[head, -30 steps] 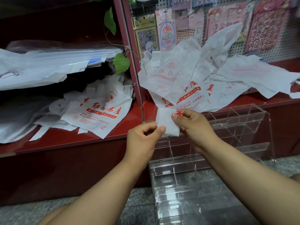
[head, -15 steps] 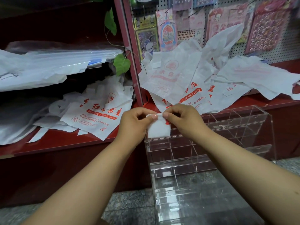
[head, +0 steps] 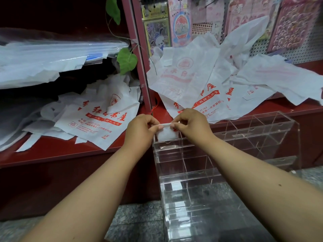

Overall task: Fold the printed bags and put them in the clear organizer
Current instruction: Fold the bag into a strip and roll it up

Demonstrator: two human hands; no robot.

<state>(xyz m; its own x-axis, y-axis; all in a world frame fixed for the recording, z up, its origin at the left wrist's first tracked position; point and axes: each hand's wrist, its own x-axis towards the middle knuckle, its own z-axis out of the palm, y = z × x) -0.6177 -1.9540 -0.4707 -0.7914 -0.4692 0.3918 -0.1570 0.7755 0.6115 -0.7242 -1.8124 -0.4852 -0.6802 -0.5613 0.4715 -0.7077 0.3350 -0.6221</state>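
Counter (head: 52, 152): red, running 9 to 3 o'clock across mid-frame; carries loose bags on both sides of a red upright post (head: 139, 55).
Pegboard (head: 297, 55): upper right, 1 to 2 o'clock; hung with pink sticker sheets and cartoon cards.
Clear organizer (head: 227, 154): transparent, tiered, divided into compartments; stands at 4 o'clock from centre, against the counter front, base on grey speckled floor (head: 136, 222).
Right bag pile (head: 218, 81): white printed bags with red lettering, crumpled and overlapping, at 1 o'clock on the counter, partly leaning on the pegboard.
Left bag pile (head: 97, 119): white bags, red print face up, at 9 to 10 o'clock; lying flat and overlapped.
Plastic stack (head: 43, 58): clear and white sheets on the left shelf, 10 o'clock.
Leaf (head: 126, 60): green, hanging just left of the post, 12 o'clock.
Left hand (head: 141, 131): fingers curled, pinching left top edge of folded bag.
Right hand (head: 192, 124): fingers curled, pinching right top edge of the same bag.
Folded bag (head: 165, 133): small white square, bit of red print at right edge; held between both hands at centre, lower part inside the top-left compartment of the organizer, top edge above its rim.
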